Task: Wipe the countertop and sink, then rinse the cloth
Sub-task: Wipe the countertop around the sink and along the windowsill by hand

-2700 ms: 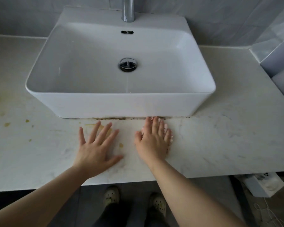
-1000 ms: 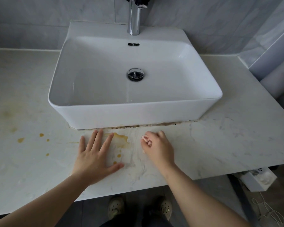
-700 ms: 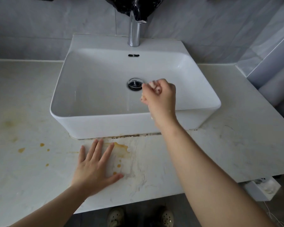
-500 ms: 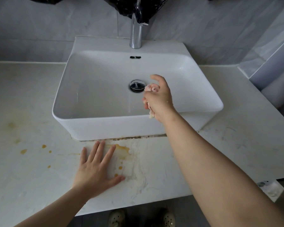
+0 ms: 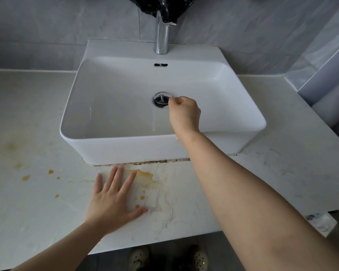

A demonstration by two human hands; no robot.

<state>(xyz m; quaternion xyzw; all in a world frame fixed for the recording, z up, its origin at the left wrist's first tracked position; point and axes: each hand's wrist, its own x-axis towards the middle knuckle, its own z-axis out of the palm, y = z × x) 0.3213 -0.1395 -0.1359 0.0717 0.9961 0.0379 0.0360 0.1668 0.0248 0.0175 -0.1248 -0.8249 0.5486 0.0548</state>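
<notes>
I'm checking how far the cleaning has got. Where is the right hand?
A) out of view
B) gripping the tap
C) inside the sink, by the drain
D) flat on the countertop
C: the right hand is curled round a bit of cloth inside the sink, close by the drain, while the left hand lies flat on the countertop.

The one camera is worn on my head, above the front edge of the countertop (image 5: 37, 133), and faces forward and down toward the back wall (image 5: 47, 36). It is near: the sink (image 5: 125, 147) fills the middle, and the countertop's left end runs out of view.
</notes>
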